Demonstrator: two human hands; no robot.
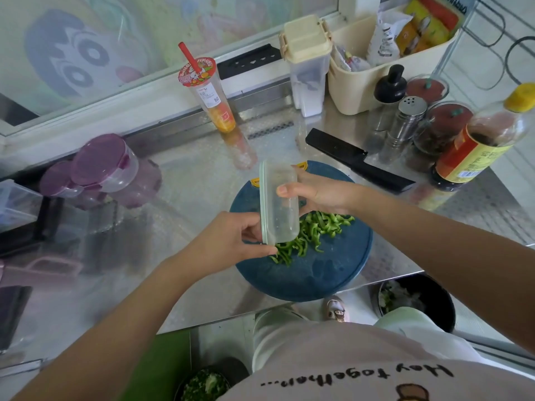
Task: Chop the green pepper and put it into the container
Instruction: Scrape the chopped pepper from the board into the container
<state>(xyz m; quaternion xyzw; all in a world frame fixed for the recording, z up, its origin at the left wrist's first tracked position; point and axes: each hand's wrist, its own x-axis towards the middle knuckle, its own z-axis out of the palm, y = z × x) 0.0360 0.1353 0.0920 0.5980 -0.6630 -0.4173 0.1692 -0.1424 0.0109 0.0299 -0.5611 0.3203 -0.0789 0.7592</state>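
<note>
While the left hand (237, 241) and right hand (315, 195) grip the clear plastic container (279, 204), tipped on its side over the blue cutting board (318, 273), the green pepper strips (312, 230) lie heaped mid-board, so I'd rest its rim on the board and sweep them in.

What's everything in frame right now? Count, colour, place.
container: 1, clear, held on edge above the cutting board
pepper strips: one pile, green, on the cutting board
cutting board: 1, blue, near edge of the counter
knife: 1, black, on the counter right of the board
drink cup: 1, red lid and straw, back of counter
canister: 1, cream lid, back centre
bin: 1, cream, back right
shaker: 1, metal, right
sauce bottle: 1, yellow cap, far right
jars: at least 2, purple lids, left
counter: 1, steel
left hand: 1, grips the container's near end
right hand: 1, holds the container's side
</note>
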